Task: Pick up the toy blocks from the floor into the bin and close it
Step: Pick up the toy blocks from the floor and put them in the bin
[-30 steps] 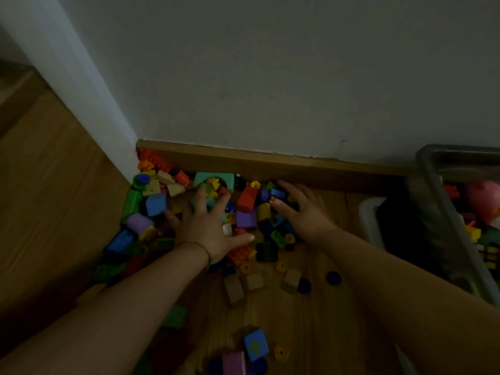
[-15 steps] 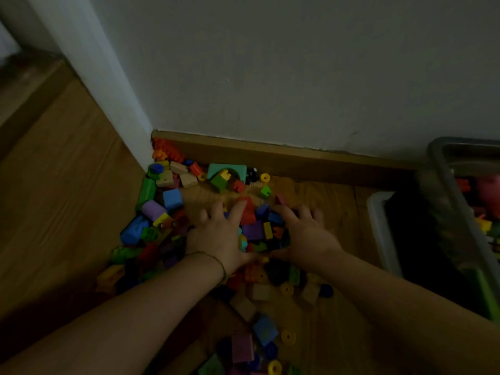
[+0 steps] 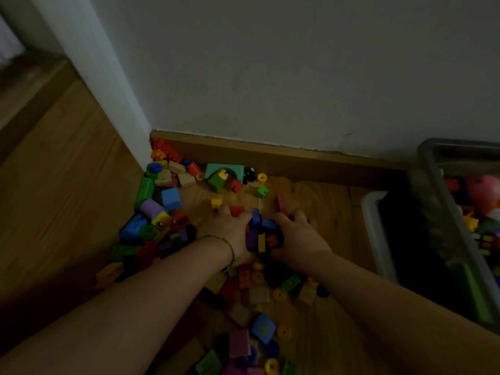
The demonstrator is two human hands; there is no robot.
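Several colourful toy blocks (image 3: 167, 209) lie scattered on the wooden floor in the corner by the wall. My left hand (image 3: 230, 234) and my right hand (image 3: 297, 239) face each other with fingers curled, cupping a small clump of blocks (image 3: 261, 238) between them. The clump includes red, blue, purple and yellow pieces. A clear plastic bin (image 3: 443, 212) stands at the right, partly filled with toys. More blocks (image 3: 259, 328) lie near me, below my wrists.
A wooden skirting board (image 3: 311, 161) runs along the grey wall behind the pile. A white door frame (image 3: 108, 85) comes down at the left. A white lid or tray edge (image 3: 374, 234) lies beside the bin. Bare wooden floor (image 3: 62, 185) stretches to the left.
Both hands have drawn toward me and closed in on each other, scooping blocks into a clump between them. The fingers went from spread flat to curled.
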